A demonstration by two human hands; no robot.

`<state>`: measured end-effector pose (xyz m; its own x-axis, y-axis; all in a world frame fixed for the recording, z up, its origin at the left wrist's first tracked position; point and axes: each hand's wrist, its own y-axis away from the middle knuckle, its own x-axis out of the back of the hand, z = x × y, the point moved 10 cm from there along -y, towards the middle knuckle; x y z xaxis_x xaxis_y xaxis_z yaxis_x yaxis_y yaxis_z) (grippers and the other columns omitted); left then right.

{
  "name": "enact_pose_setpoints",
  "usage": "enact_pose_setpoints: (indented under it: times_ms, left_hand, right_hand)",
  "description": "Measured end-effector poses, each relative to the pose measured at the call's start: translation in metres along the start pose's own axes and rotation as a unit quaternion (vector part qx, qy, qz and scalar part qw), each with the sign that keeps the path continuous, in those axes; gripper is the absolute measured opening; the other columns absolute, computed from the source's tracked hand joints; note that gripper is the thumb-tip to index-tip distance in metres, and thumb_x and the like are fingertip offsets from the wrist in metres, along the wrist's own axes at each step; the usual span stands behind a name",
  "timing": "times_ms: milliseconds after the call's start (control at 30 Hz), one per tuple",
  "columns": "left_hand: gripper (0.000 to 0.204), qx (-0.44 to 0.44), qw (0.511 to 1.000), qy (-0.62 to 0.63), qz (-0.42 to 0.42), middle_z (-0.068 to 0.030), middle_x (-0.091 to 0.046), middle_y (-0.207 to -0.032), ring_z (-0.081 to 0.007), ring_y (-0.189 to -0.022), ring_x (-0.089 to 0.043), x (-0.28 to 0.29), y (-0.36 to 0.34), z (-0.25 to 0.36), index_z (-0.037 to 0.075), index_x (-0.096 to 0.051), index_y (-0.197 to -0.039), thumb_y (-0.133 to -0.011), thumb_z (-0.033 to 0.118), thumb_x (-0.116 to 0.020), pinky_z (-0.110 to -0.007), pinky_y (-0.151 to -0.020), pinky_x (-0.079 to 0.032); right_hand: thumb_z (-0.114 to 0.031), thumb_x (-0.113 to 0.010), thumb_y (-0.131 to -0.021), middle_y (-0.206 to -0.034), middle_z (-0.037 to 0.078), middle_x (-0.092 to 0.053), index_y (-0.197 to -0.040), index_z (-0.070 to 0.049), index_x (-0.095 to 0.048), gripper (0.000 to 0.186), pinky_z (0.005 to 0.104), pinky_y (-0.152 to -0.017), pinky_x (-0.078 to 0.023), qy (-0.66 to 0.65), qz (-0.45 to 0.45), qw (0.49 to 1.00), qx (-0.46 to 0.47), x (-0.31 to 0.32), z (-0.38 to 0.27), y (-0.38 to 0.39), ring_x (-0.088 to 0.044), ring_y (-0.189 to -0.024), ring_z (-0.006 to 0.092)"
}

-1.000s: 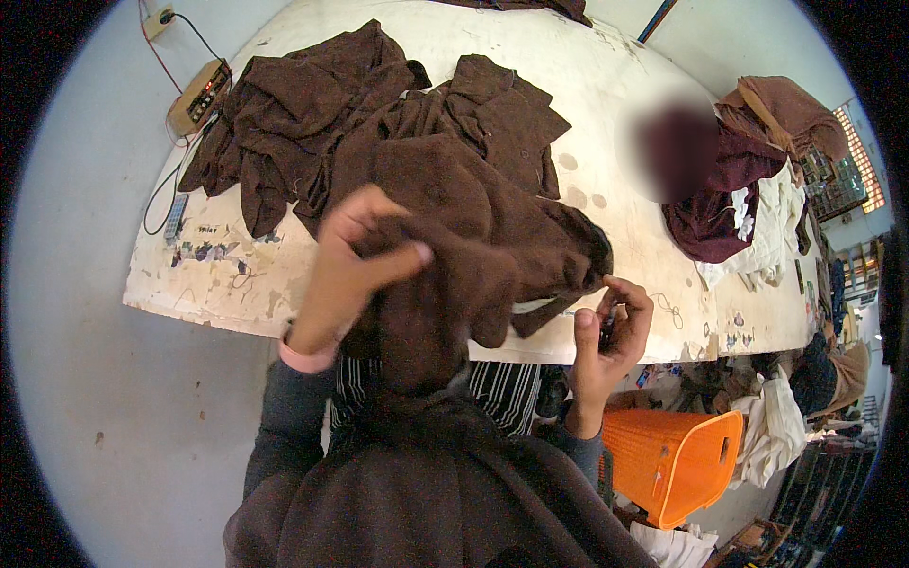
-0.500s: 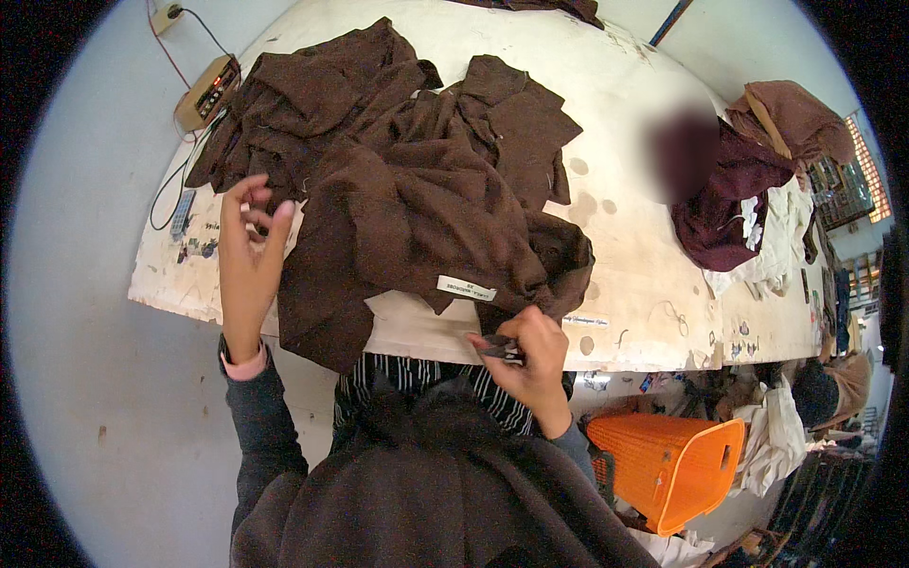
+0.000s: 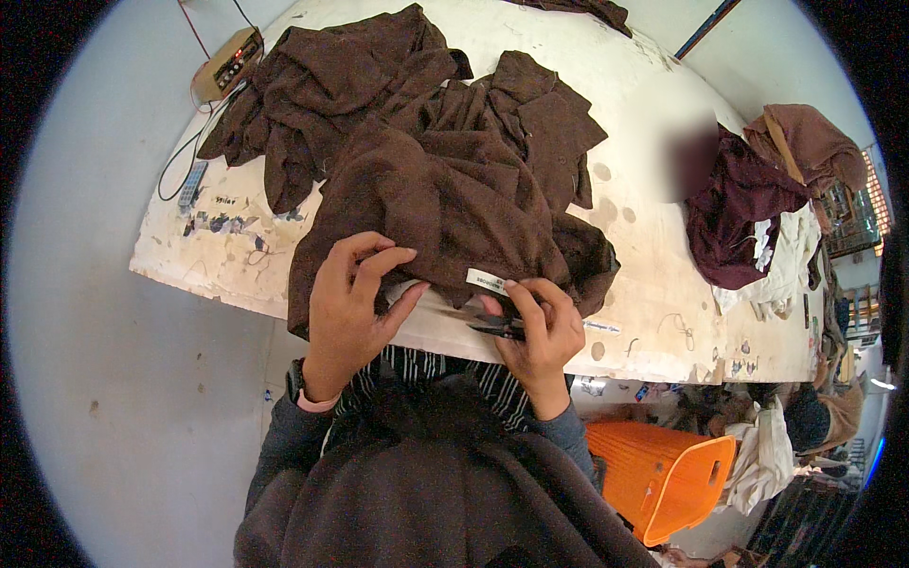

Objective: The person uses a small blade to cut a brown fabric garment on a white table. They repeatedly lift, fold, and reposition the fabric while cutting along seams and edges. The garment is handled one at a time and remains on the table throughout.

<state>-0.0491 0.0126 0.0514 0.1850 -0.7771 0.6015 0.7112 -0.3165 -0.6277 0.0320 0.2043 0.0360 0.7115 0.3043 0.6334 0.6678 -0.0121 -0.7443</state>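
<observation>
A rumpled dark brown garment (image 3: 445, 189) lies across the table in front of me, with a small white label (image 3: 487, 281) at its near edge. My right hand (image 3: 542, 327) has small dark thread snips (image 3: 496, 328) in its palm, their blades pointing left. Its thumb and forefinger also pinch the garment's edge at the label. Over the left part of that edge is my left hand (image 3: 352, 301). Its fingers are bent but apart from the thumb, and nothing shows between them.
At the far left of the table (image 3: 653, 322) are a remote control (image 3: 192, 185) and a boxy device (image 3: 227, 64) with cables. Maroon cloth (image 3: 743, 213) is piled at the right, near another person, partly blurred. An orange plastic basket (image 3: 663, 473) stands below the table's right side.
My left hand has moved right and nearer, from beside the garment to over its near edge. My right hand has shifted up to the label, still holding the snips.
</observation>
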Motion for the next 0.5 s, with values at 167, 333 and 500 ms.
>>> enact_pose_setpoints:
  times_ms: [167,333,500]
  left_hand:
    - [0.043,-0.038,0.997,-0.063,0.007,-0.0062,-0.06,-0.112,-0.0257,-0.097,-0.061,-0.002,-0.008,0.013,0.015,-0.069,-0.109,-0.069,0.008,-0.082,-0.037,-0.079,-0.05]
    - [0.041,-0.092,0.991,-0.095,0.027,-0.0041,-0.064,-0.105,-0.0253,-0.094,-0.062,-0.003,-0.01,0.019,0.014,-0.072,-0.1,-0.062,0.002,-0.079,-0.035,-0.075,-0.05]
    - [0.039,-0.067,0.995,0.032,0.066,-0.0085,-0.066,-0.095,-0.0264,-0.084,-0.065,0.002,-0.007,0.007,0.012,-0.071,-0.098,-0.062,0.0,-0.076,-0.035,-0.069,-0.052]
  right_hand:
    - [-0.027,-0.087,-0.071,-0.097,0.005,-0.067,-0.105,-0.015,-0.074,0.038,0.034,-0.059,-0.045,-0.038,0.04,0.997,-0.046,0.011,0.016,0.006,-0.062,-0.071,0.0219]
    - [-0.017,-0.085,-0.073,-0.092,0.007,-0.066,-0.101,-0.011,-0.073,0.031,0.0344,-0.061,-0.047,-0.114,0.042,0.989,-0.082,0.011,0.024,0.004,-0.063,-0.071,0.0232]
    - [-0.011,-0.084,-0.074,-0.087,0.01,-0.065,-0.101,-0.006,-0.071,0.031,0.0334,-0.065,-0.049,-0.274,-0.031,0.942,-0.19,0.0,0.024,-0.001,-0.064,-0.073,0.0237]
